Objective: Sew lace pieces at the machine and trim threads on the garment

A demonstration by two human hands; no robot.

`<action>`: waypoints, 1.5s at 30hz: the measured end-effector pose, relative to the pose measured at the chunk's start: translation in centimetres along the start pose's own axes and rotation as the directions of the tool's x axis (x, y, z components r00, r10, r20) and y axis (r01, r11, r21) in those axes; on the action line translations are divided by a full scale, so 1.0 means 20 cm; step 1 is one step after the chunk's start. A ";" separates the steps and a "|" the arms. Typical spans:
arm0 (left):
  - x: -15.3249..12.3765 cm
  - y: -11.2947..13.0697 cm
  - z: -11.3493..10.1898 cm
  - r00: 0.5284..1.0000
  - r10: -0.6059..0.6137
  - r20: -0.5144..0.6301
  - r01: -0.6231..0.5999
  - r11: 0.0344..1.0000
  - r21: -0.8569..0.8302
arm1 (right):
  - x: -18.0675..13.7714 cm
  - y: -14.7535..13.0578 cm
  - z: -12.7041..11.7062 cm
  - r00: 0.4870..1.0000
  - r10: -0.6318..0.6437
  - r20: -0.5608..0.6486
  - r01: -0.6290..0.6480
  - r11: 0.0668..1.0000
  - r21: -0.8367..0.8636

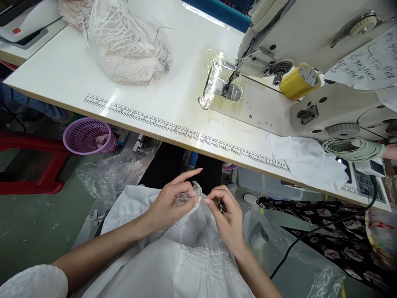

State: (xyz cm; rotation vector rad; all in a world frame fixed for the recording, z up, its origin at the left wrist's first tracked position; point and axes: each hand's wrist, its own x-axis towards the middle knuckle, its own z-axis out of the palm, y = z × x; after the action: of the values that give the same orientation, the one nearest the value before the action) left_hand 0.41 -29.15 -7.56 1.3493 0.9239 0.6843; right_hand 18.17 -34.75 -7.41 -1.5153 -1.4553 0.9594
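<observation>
Above my lap, my left hand (170, 205) pinches a narrow strip of white lace (197, 189) between thumb and fingertips, its index finger stretched out. The strip curls into a small loop there. My right hand (228, 217) is closed, thumb and index finger pinched together at the strip's right edge. Tucked in that palm is a small green-and-black object (221, 205), mostly hidden by the fingers, so its kind is unclear. Beneath both hands, white gathered fabric (173, 252) spreads across my lap.
In front stands a white sewing table (186, 99) with a ruler printed along its edge. It bears a sewing machine (297, 37), a lace pile (124, 45) and white cloth (307, 159). A purple basket (74, 136), red stool (46, 165) and another person's legs (328, 244) are nearby.
</observation>
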 end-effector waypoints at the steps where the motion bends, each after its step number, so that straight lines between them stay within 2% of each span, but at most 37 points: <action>1: 0.00 0.00 0.00 1.000 0.005 0.021 -0.005 1.000 -0.009 | 0.00 0.00 0.01 1.000 -0.016 -0.015 0.016 1.000 -0.015; 6: 0.00 -0.02 0.00 0.991 -0.106 0.081 0.106 0.994 0.002 | 0.01 0.00 0.02 0.985 -0.150 -0.088 0.142 0.986 -0.090; 11: 0.01 -0.02 0.00 0.972 -0.182 0.150 0.198 0.975 -0.100 | 0.02 0.01 0.01 0.979 -0.182 -0.086 0.167 0.973 -0.157; 14: 0.02 -0.01 0.00 0.944 -0.236 0.233 0.254 0.966 -0.052 | 0.03 0.03 0.01 0.966 -0.246 -0.075 0.224 0.948 -0.224; 16: 0.04 -0.01 0.00 0.940 -0.242 0.240 0.256 0.966 -0.027 | 0.03 0.03 0.00 0.961 -0.260 -0.091 0.233 0.945 -0.231; 18: 0.04 0.00 0.00 0.945 -0.230 0.234 0.238 0.971 -0.006 | 0.03 0.03 0.01 0.970 -0.204 -0.135 0.185 0.973 -0.141; 20: 0.05 0.00 -0.01 0.942 -0.229 0.245 0.235 0.972 0.003 | 0.03 0.03 0.03 0.990 -0.058 -0.128 0.068 0.995 0.075; 23: 0.05 0.01 -0.02 0.925 -0.240 0.296 0.259 0.965 -0.028 | 0.03 0.03 0.04 0.989 0.133 0.063 -0.147 0.895 0.421; 25: 0.05 0.02 -0.03 0.917 -0.231 0.326 0.256 0.966 -0.036 | 0.04 0.03 0.01 0.977 0.164 0.135 -0.209 0.848 0.486; 27: 0.05 0.03 -0.05 0.904 -0.235 0.358 0.263 0.964 -0.033 | 0.07 0.04 -0.03 0.982 0.164 0.098 -0.190 0.883 0.429; 31: 0.04 0.06 -0.08 0.904 -0.253 0.344 0.267 0.964 0.005 | 0.13 0.01 -0.15 0.994 0.103 -0.036 -0.097 0.984 0.150; 32: 0.04 0.06 -0.08 0.914 -0.246 0.323 0.251 0.968 0.027 | 0.14 0.00 -0.17 0.996 0.083 -0.023 -0.081 0.992 0.096; 34: 0.04 0.07 -0.09 0.926 -0.228 0.300 0.218 0.974 0.066 | 0.14 -0.02 -0.18 0.995 0.049 0.090 -0.053 0.998 0.038; 36: 0.05 0.08 -0.08 0.926 -0.220 0.307 0.208 0.975 0.075 | 0.14 -0.03 -0.17 0.967 0.036 0.251 -0.044 0.999 0.027; 38: 0.06 0.09 -0.09 0.922 -0.220 0.319 0.207 0.975 0.075 | 0.12 -0.03 -0.15 0.946 0.036 0.323 -0.046 0.999 0.023; 45: 0.08 0.08 -0.10 0.909 -0.226 0.351 0.189 0.972 0.136 | 0.11 -0.02 -0.13 0.969 0.053 0.243 -0.074 0.994 0.079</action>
State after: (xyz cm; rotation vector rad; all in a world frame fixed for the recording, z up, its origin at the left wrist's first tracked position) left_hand -0.38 -26.57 -6.29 1.3827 0.7912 0.2126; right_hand 20.46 -32.62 -5.98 -1.4272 -1.5177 1.2652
